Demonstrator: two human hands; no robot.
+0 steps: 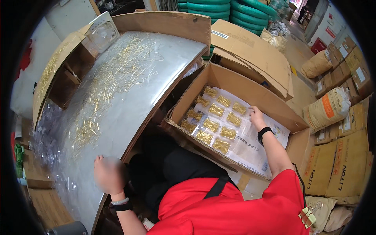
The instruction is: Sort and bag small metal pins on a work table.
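Far beyond the left hand (109, 175), one small white fan (102, 33) stands at the counter's (156, 58) back edge. The left hand is blurred, resting near the counter's front edge; whether it is open or closed cannot be told. Ahead of it, gold pins (105, 84) lie scattered, too many to count. One open cardboard box (250, 92) sits right of the counter. Inside, left of the right hand (256, 116), lie ten clear packets of gold pieces (211, 125) in rows. The right hand, fingers loosely spread, lies flat on the clear plastic sheet (250, 145) beside the packets, gripping nothing.
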